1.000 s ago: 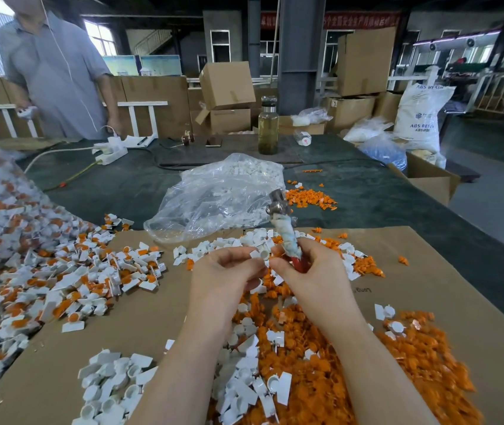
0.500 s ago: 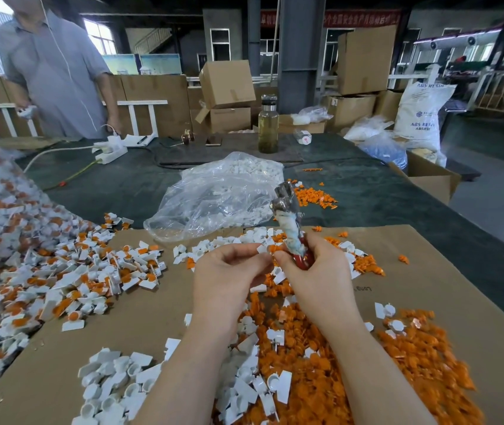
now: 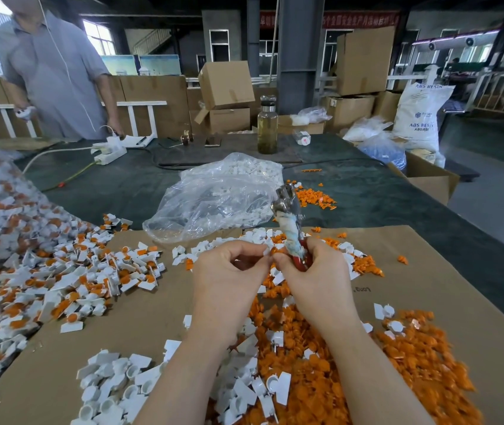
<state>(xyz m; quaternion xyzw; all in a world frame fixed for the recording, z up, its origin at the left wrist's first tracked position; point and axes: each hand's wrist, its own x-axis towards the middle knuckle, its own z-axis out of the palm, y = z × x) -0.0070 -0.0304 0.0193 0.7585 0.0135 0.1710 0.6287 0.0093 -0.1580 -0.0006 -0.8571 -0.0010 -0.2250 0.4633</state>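
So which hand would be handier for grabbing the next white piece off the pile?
The left hand, probably. The right hand grips the pliers, so it is occupied; the left only pinches a small part, and loose white pieces lie on its side.

A dark steel pillar (image 3: 300, 56) rises at the far middle of a dim workshop. Daylight comes through windows (image 3: 98, 38) far left. Cardboard boxes (image 3: 226, 84) stack up behind the long green-covered table (image 3: 382, 197), and grey floor (image 3: 496, 197) runs along its right side.
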